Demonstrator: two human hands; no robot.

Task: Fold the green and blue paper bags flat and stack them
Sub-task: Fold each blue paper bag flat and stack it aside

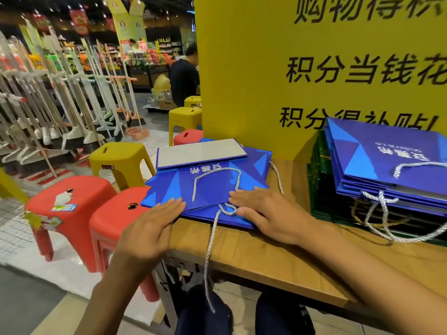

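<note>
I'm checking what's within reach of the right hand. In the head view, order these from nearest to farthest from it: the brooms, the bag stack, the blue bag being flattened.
1. Blue bag: directly under the right hand, which presses on it.
2. Bag stack: on the table, off to the right.
3. Brooms: far left, beyond the stools.

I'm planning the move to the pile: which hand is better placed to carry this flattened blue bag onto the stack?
Right, probably. The right hand lies flat on the blue bag on the side nearer the stack; the left hand presses the bag's opposite corner.
</note>
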